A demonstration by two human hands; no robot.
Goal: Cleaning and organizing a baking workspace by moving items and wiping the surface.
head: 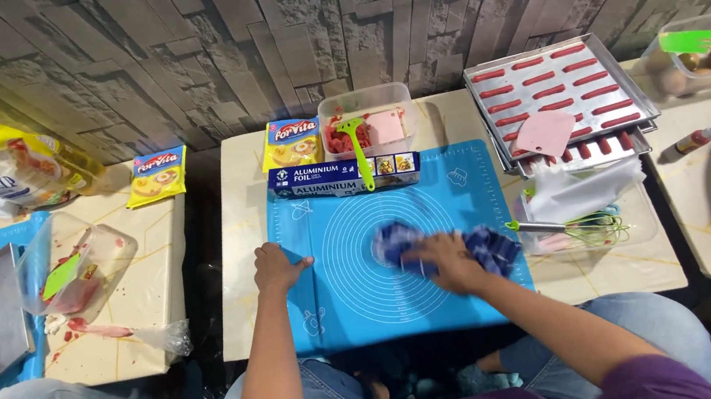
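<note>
A blue silicone baking mat (353, 301) with white circle markings covers the middle of the small table. My right hand (448, 262) presses a blue and white checked cloth (491, 247) onto the mat's right half; the cloth is blurred. My left hand (276, 267) rests on the mat's left edge, fingers curled, holding it flat.
Behind the mat lie a foil box (323, 179), a yellow packet (291, 143) and a clear tub with a green spatula (356, 142). A metal tray of red sausages (560, 90) stands back right, a whisk (578, 226) on a container beside the mat. Another person sits at the left table.
</note>
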